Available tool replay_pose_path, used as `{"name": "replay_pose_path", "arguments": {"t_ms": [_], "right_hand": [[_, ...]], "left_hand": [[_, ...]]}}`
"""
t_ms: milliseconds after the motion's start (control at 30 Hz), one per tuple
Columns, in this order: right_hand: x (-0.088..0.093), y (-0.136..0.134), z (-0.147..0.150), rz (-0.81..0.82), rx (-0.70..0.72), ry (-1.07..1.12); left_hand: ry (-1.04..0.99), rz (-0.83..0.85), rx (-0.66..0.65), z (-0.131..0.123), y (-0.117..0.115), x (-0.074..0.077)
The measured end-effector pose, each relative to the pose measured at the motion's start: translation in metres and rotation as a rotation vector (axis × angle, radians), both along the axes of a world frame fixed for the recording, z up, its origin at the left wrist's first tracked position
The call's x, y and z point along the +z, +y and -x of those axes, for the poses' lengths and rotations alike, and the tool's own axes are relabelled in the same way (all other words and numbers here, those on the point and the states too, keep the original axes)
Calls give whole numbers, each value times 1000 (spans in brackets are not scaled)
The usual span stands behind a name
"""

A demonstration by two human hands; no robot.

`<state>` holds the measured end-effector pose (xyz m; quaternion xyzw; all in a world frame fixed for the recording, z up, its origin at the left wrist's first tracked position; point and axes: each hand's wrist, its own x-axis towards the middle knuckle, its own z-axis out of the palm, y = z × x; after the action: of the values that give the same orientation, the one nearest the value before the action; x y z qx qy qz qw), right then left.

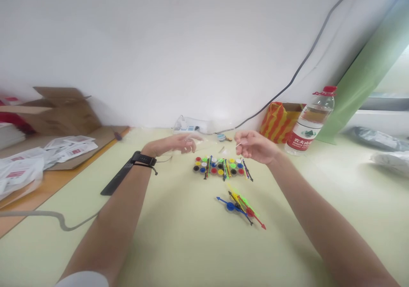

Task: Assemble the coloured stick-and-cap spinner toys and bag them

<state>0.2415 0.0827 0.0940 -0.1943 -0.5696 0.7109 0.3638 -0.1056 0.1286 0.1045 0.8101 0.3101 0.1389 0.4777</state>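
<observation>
Head view: both hands hover over the far-middle of the desk. Left hand is loosely curled w/ something clear-ish at the fingers, too blurry, can't tell if it's gripping. Right hand is pinched closed on a pale bit. The colored discs and sticks sit just on the near side of both hands, between them, sticks pointing roughly near-far. A 2nd pile lies nearer the front edge, axes diagonal, closer to the right hand. Capped water bottle w/ water stands far right. Cardboard box is far left, contents hidden.
</observation>
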Motion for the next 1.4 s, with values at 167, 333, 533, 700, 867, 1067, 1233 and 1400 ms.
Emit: {"name": "replay_pose_path", "arguments": {"t_ms": [167, 333, 533, 700, 867, 1067, 1233, 1400], "right_hand": [[20, -1, -26, -61, -229, 72], [23, 0, -28, -87, -298, 26], [18, 0, -14, -124, -181, -80], [19, 0, -10, -231, -142, -264], [21, -5, 0, -400, -278, -402], [24, -14, 16, -564, -398, -524], [33, -20, 10, -670, -413, -615], [35, -25, 13, -668, -217, -650]], "left_hand": [[3, 24, -47, -3, 2, -1], [-48, 96, -124, -11, 2, -5], [-136, 197, -236, -33, -12, 1], [-143, 209, -284, -44, -15, -1], [-146, 252, -245, -49, -17, -5], [-145, 265, -232, -53, -20, -10], [-149, 323, -227, -52, -16, -16], [-159, 327, -250, -55, -19, -15]]}}
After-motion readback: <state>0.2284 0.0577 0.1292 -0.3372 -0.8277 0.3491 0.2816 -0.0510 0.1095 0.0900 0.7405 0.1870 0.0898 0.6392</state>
